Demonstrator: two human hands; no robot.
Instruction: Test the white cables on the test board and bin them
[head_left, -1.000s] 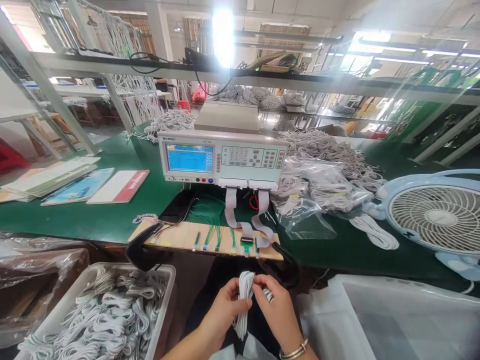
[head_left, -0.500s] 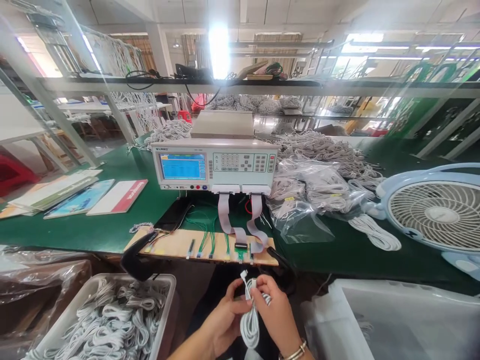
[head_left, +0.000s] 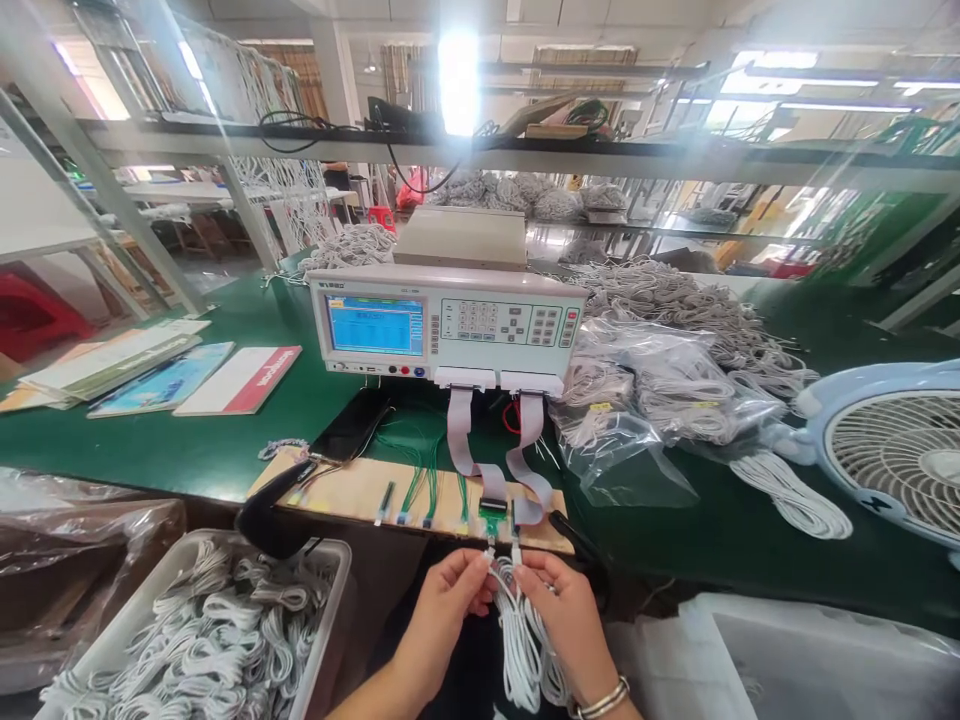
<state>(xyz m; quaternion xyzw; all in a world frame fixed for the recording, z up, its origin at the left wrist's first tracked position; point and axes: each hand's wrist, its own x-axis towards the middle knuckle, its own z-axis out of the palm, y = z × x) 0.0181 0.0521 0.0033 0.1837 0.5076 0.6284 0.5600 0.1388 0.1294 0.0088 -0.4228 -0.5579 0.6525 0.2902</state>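
Note:
A coiled white cable (head_left: pixel 521 650) hangs between my hands at the front edge of the bench. My left hand (head_left: pixel 454 600) is closed on one of its plug ends, up against the small green circuit board (head_left: pixel 493 524). Between thumb and fingers, my right hand (head_left: pixel 559 605) pinches the other white plug (head_left: pixel 516 553), just below a slim connector (head_left: pixel 515 515) on the wooden board (head_left: pixel 337 496). Whether either plug is fully seated cannot be made out. Grey ribbon cables (head_left: pixel 461 435) run from the board up to the tester (head_left: pixel 450 325) with a lit blue screen.
A white bin (head_left: pixel 341 590) of coiled cables stands at lower left, a translucent bin (head_left: pixel 712 640) at lower right. Bagged cables (head_left: pixel 675 400), a loose coil (head_left: pixel 795 495) and a fan (head_left: pixel 900 440) lie right of the tester. Booklets (head_left: pixel 240 380) rest at left.
Both hands have moved up to the wooden board with the cable's plug ends, spreading slightly apart. The coil now hangs below them. The camera view has shifted a little.

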